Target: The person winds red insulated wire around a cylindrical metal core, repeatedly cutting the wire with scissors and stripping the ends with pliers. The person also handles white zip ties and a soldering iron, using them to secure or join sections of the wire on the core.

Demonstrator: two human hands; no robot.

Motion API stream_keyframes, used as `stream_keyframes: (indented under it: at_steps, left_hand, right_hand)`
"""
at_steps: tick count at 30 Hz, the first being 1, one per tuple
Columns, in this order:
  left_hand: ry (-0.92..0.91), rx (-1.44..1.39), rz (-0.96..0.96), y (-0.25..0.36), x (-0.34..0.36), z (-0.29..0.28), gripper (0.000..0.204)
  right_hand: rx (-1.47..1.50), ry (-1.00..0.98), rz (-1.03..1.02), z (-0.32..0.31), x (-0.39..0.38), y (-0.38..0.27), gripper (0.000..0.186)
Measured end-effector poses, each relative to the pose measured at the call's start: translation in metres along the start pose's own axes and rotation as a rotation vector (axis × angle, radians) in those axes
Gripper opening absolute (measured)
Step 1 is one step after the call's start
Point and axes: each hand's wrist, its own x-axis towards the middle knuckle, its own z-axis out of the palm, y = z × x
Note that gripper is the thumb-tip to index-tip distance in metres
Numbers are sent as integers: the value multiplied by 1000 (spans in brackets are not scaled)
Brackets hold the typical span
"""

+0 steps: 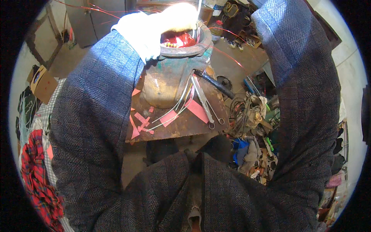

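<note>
Metal housing under the left hand

The left arm bends up from the lower edge, and its dark woven sleeve ends in a pale cuff beside the housing. The left hand lies across the far left of the housing's round opening, so washed out by light that I cannot tell whether its fingers are spread or pinching. The right arm reaches up to the top edge; its hand is out of sight, its state unknown.

One housing stands at the far side of the counter, red wire packed inside and loose strands trailing both ways. In front lie one ring-handled clamp, one black-handled tool, at least two thin rods, two larger pink pieces and several small scraps, some overlapping.

The countertop is brown and worn. Around it are tangled cables at right, a cardboard box and red plaid cloth at left.
</note>
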Motion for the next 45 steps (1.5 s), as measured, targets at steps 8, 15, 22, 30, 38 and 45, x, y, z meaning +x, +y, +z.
stream_keyframes:
  at_steps: [8,15,22,30,38,45]
  left_hand:
    - [-6,-4,-18,1,-4,0,20]
    - [-5,10,-21,-4,-7,2,20]
    - [-8,67,-2,-9,-12,7,20]
    - [-2,172,18,-8,-8,10,20]
    - [150,-401,-142,5,-4,-3,11]
    - [74,-151,-176,7,-6,4,12]
  right_hand:
    - [74,11,183,-11,-3,-7,41]
    - [-47,40,6,-12,3,17,41]
    - [58,97,93,-18,2,30,40]
    - [303,-87,207,-17,19,46,32]
    - [330,-295,263,20,-5,65,24]
    - [391,-92,137,31,-9,57,27]
